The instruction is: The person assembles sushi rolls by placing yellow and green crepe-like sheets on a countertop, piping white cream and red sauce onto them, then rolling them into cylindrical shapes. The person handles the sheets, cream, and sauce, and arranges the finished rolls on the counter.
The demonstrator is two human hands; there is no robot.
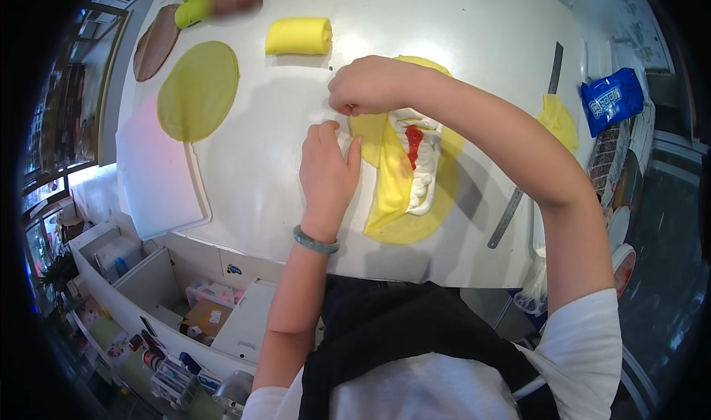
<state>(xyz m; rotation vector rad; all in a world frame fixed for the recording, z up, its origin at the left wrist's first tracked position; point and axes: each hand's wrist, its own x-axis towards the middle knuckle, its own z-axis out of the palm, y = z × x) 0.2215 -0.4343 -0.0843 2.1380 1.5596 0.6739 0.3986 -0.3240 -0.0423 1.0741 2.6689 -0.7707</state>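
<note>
A thin yellow crepe (441, 224) lies spread on the white table, its left side folded part way over a filling. White cream (424, 187) and a strip of red fruit or jam (413, 147) show beside the fold. My right hand (374, 85) reaches across from the right, fingers curled into a pinch at the crepe's far left edge; its own fingers partly hide the grip. Palm down, my left hand (329, 168) is beside the crepe's left edge, fingers extended and thumb apart near the flap. Something whitish shows between that thumb and fingers; I cannot tell what it is.
A rolled yellow crepe (298, 36) sits farther back. Green crepes (198, 90), a brown crepe (157, 42) and a white board (159, 175) are at left. On the right lie a metal ruler (506, 216), a yellow scrap (557, 122) and a blue packet (612, 100).
</note>
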